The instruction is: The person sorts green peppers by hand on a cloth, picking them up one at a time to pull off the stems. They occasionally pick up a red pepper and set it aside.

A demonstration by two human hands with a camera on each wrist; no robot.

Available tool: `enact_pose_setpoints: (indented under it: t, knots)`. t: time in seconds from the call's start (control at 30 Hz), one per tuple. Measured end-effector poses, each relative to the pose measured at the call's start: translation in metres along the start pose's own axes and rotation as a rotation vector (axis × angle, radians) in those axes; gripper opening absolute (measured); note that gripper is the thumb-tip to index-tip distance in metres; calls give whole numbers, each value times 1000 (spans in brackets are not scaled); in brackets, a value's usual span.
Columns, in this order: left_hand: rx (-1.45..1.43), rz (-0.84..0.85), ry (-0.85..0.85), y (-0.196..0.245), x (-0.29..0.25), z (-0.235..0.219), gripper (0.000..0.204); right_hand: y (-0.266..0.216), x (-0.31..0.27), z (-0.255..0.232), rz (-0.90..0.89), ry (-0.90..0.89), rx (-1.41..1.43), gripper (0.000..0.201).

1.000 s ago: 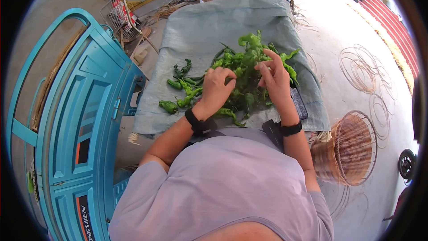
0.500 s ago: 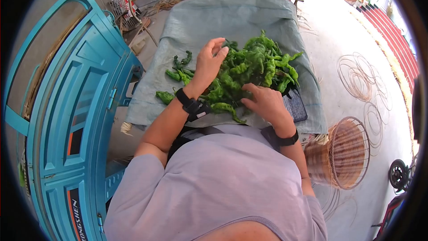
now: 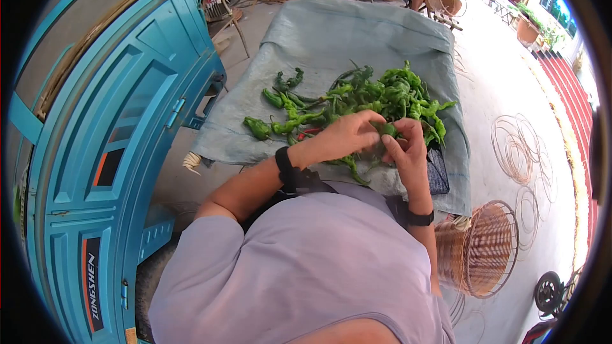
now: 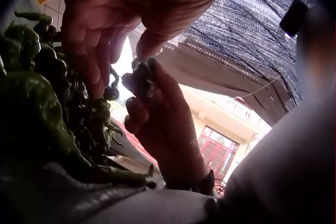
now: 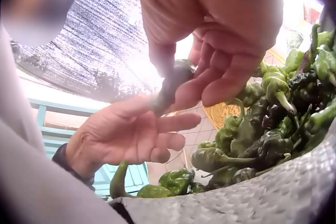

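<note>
Both hands are meeting just above the near edge of the pepper pile (image 3: pixel 376 99). The right hand (image 3: pixel 408 150) is pinching one green pepper (image 3: pixel 386 129) between thumb and curled fingers, and the left hand (image 3: pixel 344 135) is pinching its other end. Pulling unevenly could be tearing the flesh, or the pepper could slip back into the pile.

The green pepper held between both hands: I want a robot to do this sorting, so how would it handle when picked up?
The green pepper probably feels light, pinched by fingertips alone. Curved and wrinkled, it likely won't roll. Its glossy skin may slip.
</note>
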State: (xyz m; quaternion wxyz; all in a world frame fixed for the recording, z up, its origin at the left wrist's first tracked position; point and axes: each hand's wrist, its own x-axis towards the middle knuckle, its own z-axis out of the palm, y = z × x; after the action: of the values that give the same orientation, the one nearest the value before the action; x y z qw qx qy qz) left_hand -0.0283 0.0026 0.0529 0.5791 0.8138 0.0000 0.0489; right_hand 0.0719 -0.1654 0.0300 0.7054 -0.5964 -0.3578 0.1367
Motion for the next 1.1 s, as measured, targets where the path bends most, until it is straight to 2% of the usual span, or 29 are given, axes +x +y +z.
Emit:
enact_pose_setpoints:
  t: [0.07, 0.13, 0.2, 0.23, 0.33, 0.37, 0.4, 0.47, 0.6, 0.63, 0.67, 0.7, 0.77, 0.93, 1.0, 1.1]
  knots:
    - [-20, 21, -9, 4, -4, 5, 37, 3, 0, -6, 26, -53, -52, 34]
    - [137, 80, 100, 6, -3, -3, 33, -2, 0, -7, 33, -57, -93, 34]
    - [276, 100, 256, 2, 1, -21, 28, -12, 6, -5, -136, -8, -153, 33]
    - [355, 8, 333, -1, 2, -37, 29, -17, 9, -3, -219, 18, -180, 33]
    - [547, -112, 457, -13, 2, -95, 38, -29, 30, 0, -275, 119, -297, 31]
    - [668, -217, 484, -21, 4, -112, 38, -32, 38, 0, -290, 147, -339, 31]
    - [790, -320, 511, -28, 6, -126, 39, -37, 45, 0, -216, 154, -270, 30]
    - [858, -456, 474, -39, 12, -149, 38, -39, 57, 3, -269, 207, -273, 31]
    - [975, -632, 444, -74, 23, -167, 36, -12, 62, -1, -375, 279, -454, 33]
    - [1004, -638, 484, -83, 25, -169, 36, -8, 58, -2, -389, 295, -489, 33]
    - [1031, -644, 522, -91, 26, -169, 35, -11, 51, 2, -236, 251, -456, 30]
    - [1058, -651, 558, -98, 27, -168, 35, -11, 46, 5, -262, 249, -462, 29]
    - [1009, -656, 507, -109, 32, -177, 34, -12, 40, 9, -314, 247, -470, 27]
    - [937, -536, 476, -128, 31, -189, 34, -10, 31, 8, -192, 201, -296, 21]
    - [814, -460, 501, -110, 24, -186, 38, -13, 26, 11, -158, 169, -247, 19]
    - [601, -205, 751, -82, 18, -166, 46, -12, 23, 13, -114, 29, -248, 18]
